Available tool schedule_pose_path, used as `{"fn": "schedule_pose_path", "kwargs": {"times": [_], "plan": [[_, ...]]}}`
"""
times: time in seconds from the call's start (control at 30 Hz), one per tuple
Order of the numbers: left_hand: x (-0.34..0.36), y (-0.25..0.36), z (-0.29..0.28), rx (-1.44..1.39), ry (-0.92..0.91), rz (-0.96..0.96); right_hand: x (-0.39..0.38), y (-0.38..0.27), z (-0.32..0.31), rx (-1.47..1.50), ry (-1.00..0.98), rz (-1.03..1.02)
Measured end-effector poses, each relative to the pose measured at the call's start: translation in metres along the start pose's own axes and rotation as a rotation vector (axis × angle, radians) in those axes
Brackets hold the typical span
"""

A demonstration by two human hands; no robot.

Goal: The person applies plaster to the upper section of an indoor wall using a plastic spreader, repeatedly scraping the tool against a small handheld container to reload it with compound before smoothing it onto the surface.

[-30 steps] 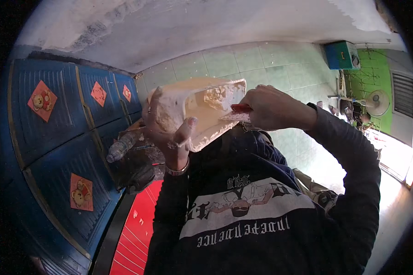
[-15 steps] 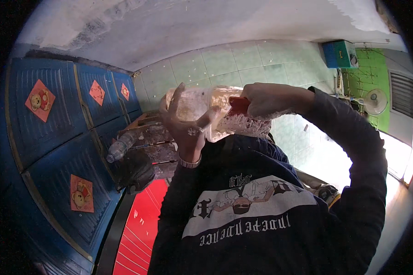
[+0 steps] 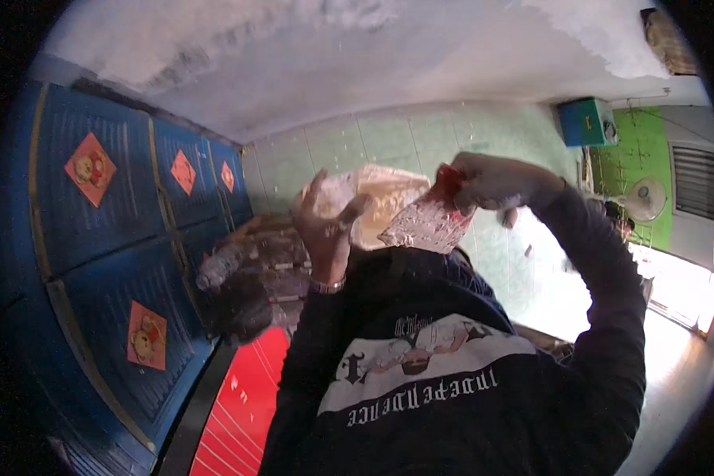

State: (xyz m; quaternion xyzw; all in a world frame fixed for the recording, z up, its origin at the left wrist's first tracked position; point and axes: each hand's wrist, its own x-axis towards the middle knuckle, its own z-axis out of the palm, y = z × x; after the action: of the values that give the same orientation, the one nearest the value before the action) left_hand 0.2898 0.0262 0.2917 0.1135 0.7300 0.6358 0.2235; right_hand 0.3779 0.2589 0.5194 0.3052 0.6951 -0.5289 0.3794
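Note:
My left hand (image 3: 325, 238) grips a pale, open-topped plastic tub (image 3: 370, 181) by its side, thumb over the near wall. Whitish putty-like material coats the inside of the tub. In my right hand (image 3: 492, 186) is a red scraper (image 3: 432, 226), held at its upper edge. Its broad blade is smeared with the same pale paste and overlaps the right part of the tub from my view. Whether blade and rim touch I cannot tell. Both hands are dusted with pale residue.
A worn bench (image 3: 282, 258) at the left carries a clear plastic bottle (image 3: 218, 266) and a dark bag (image 3: 242, 309). Blue panelled doors (image 3: 95, 254) stand beyond it. A patchy wall (image 3: 293, 79) rises over green tiles (image 3: 333, 147). A fan (image 3: 646, 198) stands far right.
My right hand has drawn the scraper right and turned it, so its paste-covered blade shows more fully. The tub's inside is more visible. The whole view has shifted slightly.

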Motion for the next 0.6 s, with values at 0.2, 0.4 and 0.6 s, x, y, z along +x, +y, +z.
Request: {"fn": "schedule_pose_path", "kwargs": {"times": [0.2,0.4,0.6], "plan": [[0.025,0.023,0.008,-0.591,-0.133,-0.169,-0.009,0.051,0.004,0.152,0.381,-0.501],[0.043,0.064,0.034,-0.580,-0.103,-0.085,-0.007,0.081,0.017,0.179,0.734,-1.043],[0.058,0.058,0.067,-0.532,-0.077,-0.144,0.048,0.140,-0.001,1.033,0.733,-1.322]]}}
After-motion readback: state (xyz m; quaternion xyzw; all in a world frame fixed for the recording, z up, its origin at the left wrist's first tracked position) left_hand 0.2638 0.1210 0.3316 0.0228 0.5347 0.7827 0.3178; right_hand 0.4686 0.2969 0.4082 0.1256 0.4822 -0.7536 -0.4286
